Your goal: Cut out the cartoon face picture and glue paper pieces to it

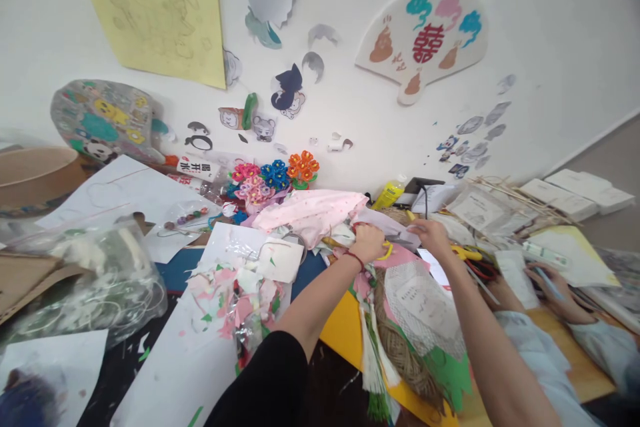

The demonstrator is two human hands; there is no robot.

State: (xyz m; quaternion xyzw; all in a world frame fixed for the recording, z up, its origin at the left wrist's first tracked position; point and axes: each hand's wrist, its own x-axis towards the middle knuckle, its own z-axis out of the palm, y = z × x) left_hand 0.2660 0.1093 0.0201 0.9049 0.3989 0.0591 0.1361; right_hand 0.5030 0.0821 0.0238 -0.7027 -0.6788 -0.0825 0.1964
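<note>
My left hand, with a red cord at the wrist, is closed beside a yellow handle; what its fingers hold is hidden. To its right my right hand has its fingers pinched together near a yellow tip, but the thing in them is too small to name. Behind my left hand lies a pink dotted cloth. Below both hands are a white mesh piece, a roll of brown twine and white tassels.
A co-worker's hands are close on the right. Yellow-handled scissors lie between us. Pink and green paper scraps cover white sheets at the left, near a plastic bag. Crocheted flowers and a yellow bottle stand by the wall.
</note>
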